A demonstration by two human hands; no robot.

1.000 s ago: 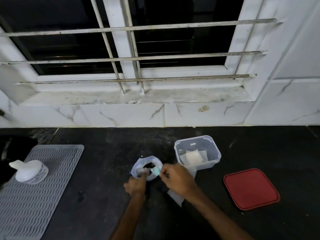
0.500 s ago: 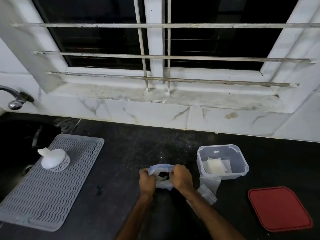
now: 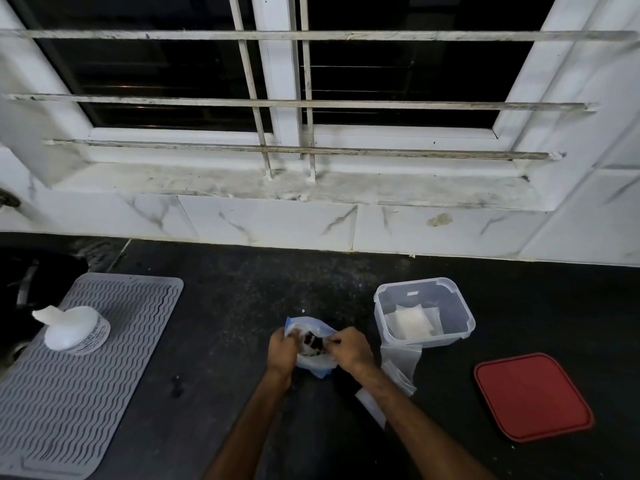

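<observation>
- The small plastic bag [image 3: 316, 366] sits low at the middle of the dark surface [image 3: 242, 306], just left of the clear container [image 3: 381, 308]. That is the same spot as a second ago.
- A second ago its mouth stood open in a round ring. Now the mouth is drawn narrower and crumpled between the hands, with something dark [image 3: 313, 342] showing inside.
- The left hand [image 3: 282, 351] has its fingers curled and pinches the bag's left edge. A second ago it held that edge from lower down.
- The right hand [image 3: 350, 349] is also curled and pinches the right edge. A second ago it pinched a small pale-blue piece at the rim, which can no longer be made out.
- The two hands are closer together than a second ago, with only the bag between them.
- The container, open as before, still holds white packets [image 3: 410, 322]. Loose clear plastic [image 3: 401, 363] lies against its near side, under the right forearm.
- The red lid [image 3: 533, 396] still lies flat to the right, apart from the container.
- The grey ribbed mat [image 3: 104, 375] with the white bottle [image 3: 71, 329] on it is unchanged on the left.
- The tap seen at the left edge half a second ago is now almost out of view.
</observation>
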